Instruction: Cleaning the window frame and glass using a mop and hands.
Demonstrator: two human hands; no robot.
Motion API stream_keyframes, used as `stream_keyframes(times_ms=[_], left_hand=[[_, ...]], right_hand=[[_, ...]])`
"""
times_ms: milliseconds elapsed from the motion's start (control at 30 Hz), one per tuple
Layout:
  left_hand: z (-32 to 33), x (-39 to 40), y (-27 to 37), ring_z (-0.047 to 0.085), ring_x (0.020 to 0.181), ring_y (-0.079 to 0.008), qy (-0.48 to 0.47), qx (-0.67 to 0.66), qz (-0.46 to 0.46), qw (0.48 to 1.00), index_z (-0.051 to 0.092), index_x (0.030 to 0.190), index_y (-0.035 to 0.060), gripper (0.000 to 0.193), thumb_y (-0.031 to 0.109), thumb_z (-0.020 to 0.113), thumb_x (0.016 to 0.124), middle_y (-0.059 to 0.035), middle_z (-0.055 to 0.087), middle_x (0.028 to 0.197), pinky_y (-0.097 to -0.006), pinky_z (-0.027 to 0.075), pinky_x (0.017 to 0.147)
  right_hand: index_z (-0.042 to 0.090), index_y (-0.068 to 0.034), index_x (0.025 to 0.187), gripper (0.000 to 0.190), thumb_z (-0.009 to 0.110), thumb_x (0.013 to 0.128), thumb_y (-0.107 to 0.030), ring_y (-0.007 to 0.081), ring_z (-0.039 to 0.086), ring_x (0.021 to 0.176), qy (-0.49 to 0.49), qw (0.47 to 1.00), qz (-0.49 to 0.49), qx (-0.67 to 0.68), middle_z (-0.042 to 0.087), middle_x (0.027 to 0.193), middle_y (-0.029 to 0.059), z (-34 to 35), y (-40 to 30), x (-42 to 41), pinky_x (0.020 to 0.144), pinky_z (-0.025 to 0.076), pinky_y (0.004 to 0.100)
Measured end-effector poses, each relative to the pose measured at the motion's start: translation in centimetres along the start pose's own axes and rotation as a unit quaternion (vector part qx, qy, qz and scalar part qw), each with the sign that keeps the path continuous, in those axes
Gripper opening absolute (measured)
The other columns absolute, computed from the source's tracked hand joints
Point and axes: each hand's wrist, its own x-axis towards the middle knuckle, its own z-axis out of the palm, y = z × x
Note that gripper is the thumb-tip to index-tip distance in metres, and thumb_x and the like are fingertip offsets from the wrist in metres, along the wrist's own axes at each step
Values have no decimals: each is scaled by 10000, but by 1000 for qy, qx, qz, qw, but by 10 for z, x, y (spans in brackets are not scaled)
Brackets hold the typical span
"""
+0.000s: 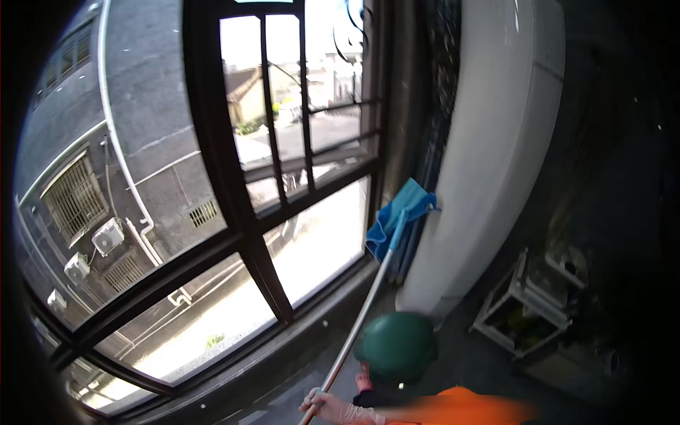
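Observation:
My right hand (pixel 319 406), at the bottom edge, is closed around the metal pole (pixel 357 324) of a flat mop. Something thin and pale wraps the wrist, and an orange sleeve (pixel 459 409) lies to its right. The pole slants up and right to a light blue joint. At its end, a blue cloth mop head (pixel 401 210) is raised between the dark window frame and a white upright surface, one corner near that surface. My left hand is not in view.
A large dark-framed window (pixel 244 234) with bars fills the left. A rounded green object (pixel 396 345) is beside the pole, with a small pinkish shape below it that I cannot identify. The tall white curved surface (pixel 483 159) stands right of the mop. A small white-framed rack (pixel 547 305) stands lower right.

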Motion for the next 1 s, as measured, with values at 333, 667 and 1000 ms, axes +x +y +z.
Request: stream_keyframes(times_ms=[333, 667, 1000], left_hand=[[39, -7, 31, 571, 659, -300, 323, 60, 62, 942, 620, 749, 127, 301, 388, 731, 647, -103, 584, 662, -390, 446, 594], [104, 54, 35, 589, 867, -273, -353, 96, 275, 889, 581, 989, 39, 392, 272, 682, 691, -173, 601, 939, -348, 467, 755], [94, -45, 376, 493, 461, -99, -676, -269, -103, 679, 512, 960, 36, 293, 275, 596, 812, -97, 611, 751, -200, 361, 357]], right_hand=[[307, -44, 1266, 565, 590, 784, -126, 303, 486, 1067, -209, 963, -152, -73, 506, 1114, 145, 181, -106, -36, 972, 348, 459], [421, -146, 562, 293, 488, 828, -250, 59, 248, 303, 89, 961, -256, -48, 218, 404, -72, 114, -144, -44, 298, 208, 215], [517, -46, 862, 268, 511, 862, -314, 99, 474, 491, 106, 972, -69, -196, 506, 619, 19, 58, -43, -83, 422, 387, 223]])
